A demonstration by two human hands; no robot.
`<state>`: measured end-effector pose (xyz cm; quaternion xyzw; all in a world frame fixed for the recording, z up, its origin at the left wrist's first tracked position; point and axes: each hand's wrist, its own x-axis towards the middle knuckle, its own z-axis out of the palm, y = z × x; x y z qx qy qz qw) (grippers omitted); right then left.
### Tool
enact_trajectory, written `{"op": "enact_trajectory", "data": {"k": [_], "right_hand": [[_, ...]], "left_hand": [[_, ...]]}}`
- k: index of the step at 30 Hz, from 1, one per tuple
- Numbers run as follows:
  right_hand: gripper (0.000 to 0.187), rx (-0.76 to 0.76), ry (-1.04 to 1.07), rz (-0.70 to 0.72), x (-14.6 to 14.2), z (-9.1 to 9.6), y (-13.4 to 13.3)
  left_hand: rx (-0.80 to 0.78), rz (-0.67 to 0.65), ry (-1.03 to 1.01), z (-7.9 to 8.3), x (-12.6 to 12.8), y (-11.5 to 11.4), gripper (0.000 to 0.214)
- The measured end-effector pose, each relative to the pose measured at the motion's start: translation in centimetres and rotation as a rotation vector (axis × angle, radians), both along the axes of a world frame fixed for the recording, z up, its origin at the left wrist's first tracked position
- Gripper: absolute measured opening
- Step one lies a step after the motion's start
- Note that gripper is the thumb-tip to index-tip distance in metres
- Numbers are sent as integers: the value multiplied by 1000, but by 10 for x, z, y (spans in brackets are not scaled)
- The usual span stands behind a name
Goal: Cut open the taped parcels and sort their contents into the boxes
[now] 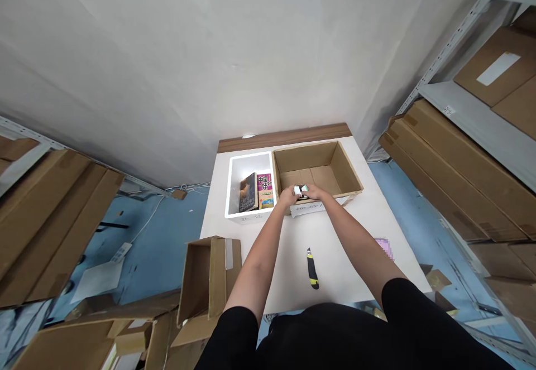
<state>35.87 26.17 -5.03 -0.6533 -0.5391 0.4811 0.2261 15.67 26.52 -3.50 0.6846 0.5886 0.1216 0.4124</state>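
My left hand (287, 196) and my right hand (315, 193) meet over the near edge of an open cardboard box (345, 173) on the white table (343, 247). Together they hold a small white and dark object (300, 191) between their closed fingers; I cannot make out what it is. The box looks bare inside apart from my hands. Left of it stands a white bin (234, 183) with two books (256, 191) leaning upright inside.
A black and yellow utility knife (312, 269) lies on the table near me. An open cardboard box (208, 280) stands at the table's left corner, with flattened cartons on the blue floor. Metal shelves with cartons (460, 163) flank both sides.
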Motion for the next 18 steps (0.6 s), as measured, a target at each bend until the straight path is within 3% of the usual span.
{"op": "enact_trajectory", "data": {"k": [5, 9, 13, 18], "right_hand": [[41, 229, -161, -108, -6, 12, -18], [43, 458, -257, -194, -24, 36, -47], [46, 594, -209, -230, -59, 64, -87], [53, 613, -138, -278, -112, 84, -145]], "left_hand": [[140, -90, -76, 11, -6, -10, 71], [316, -131, -211, 27, -21, -29, 63], [422, -114, -319, 48, -48, -60, 61], [488, -113, -385, 67, -99, -101, 61]]}}
